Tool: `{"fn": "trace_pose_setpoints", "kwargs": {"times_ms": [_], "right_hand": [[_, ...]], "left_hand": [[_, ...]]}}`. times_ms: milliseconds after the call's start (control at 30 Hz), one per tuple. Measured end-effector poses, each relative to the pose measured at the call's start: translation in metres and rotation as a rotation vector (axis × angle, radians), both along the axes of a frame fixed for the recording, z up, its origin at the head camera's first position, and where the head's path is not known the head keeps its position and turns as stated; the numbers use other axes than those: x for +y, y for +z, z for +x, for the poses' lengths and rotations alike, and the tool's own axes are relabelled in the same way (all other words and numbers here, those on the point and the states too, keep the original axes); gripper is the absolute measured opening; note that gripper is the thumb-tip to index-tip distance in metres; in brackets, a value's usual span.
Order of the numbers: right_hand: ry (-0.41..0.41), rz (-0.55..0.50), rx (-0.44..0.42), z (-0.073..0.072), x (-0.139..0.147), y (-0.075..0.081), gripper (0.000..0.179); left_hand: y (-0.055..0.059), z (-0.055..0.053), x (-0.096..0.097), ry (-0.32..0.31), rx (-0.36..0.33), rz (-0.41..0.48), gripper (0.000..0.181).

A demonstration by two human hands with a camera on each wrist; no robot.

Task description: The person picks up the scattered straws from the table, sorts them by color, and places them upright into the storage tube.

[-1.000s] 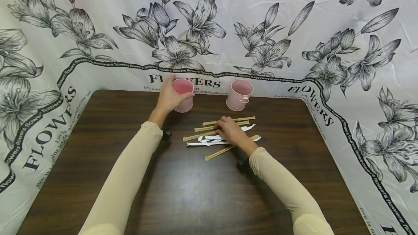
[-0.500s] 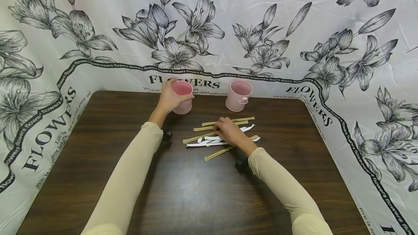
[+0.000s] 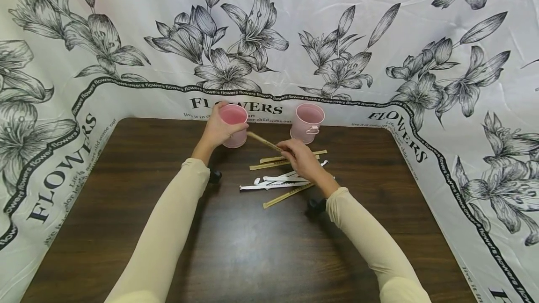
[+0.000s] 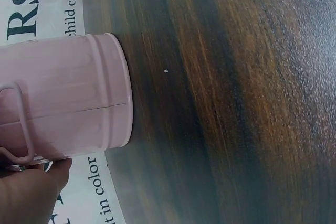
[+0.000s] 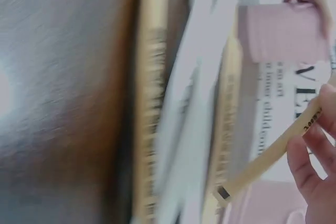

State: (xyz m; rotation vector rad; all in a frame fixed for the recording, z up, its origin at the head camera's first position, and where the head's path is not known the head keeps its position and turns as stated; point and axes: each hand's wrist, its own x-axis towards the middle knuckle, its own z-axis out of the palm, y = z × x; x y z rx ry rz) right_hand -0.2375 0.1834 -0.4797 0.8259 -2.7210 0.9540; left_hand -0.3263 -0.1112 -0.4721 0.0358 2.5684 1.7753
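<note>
My left hand (image 3: pixel 214 130) grips a small pink metal bucket (image 3: pixel 236 139) by its rim and side at the table's back edge. In the left wrist view this bucket (image 4: pixel 63 93) shows a wire handle beside my fingers. My right hand (image 3: pixel 302 159) pinches a brown paper-wrapped straw (image 3: pixel 264 141), raised above the table, its far end close to the held bucket. The right wrist view shows the straw (image 5: pixel 268 158) between my fingertips. Beneath and beside that hand lie brown wrapped straws (image 3: pixel 286 195) and white wrapped straws (image 3: pixel 278 184), partly overlapping.
A second pink bucket (image 3: pixel 300 127) stands upright at the back, right of the held one. The dark wooden table (image 3: pixel 252 256) ends at a white cloth (image 3: pixel 177 60) with flower drawings, which hangs behind and along both sides.
My right hand has lifted a brown wrapped straw off the pile, tilting its far end toward the held bucket. My left hand stays on its bucket.
</note>
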Motion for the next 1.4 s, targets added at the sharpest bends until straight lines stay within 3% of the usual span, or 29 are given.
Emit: {"fn": "trace_pose_setpoints", "kwargs": {"times_ms": [367, 567, 800, 900, 1067, 1400], "right_hand": [[-0.164, -0.414, -0.066, -0.008, -0.022, 0.032, 0.018], [-0.227, -0.586, -0.008, -0.009, -0.043, 0.049, 0.025], [-0.238, -0.685, 0.111, -0.020, -0.070, 0.076, 0.027], [-0.211, -0.690, 0.133, -0.029, -0.079, 0.084, 0.026], [-0.219, -0.607, 0.093, -0.046, -0.091, 0.081, 0.027], [-0.226, -0.435, -0.102, -0.062, -0.105, 0.071, 0.027]], "left_hand": [[0.002, 0.000, 0.009, -0.007, 0.006, 0.053, 0.112], [-0.001, -0.001, 0.010, -0.016, 0.000, 0.045, 0.111], [-0.003, -0.001, 0.004, -0.009, 0.006, 0.063, 0.111], [-0.002, -0.002, 0.004, -0.017, 0.012, 0.060, 0.113], [0.000, -0.004, 0.002, -0.021, 0.024, 0.062, 0.114], [0.000, -0.001, 0.001, -0.012, 0.002, 0.060, 0.109]]}}
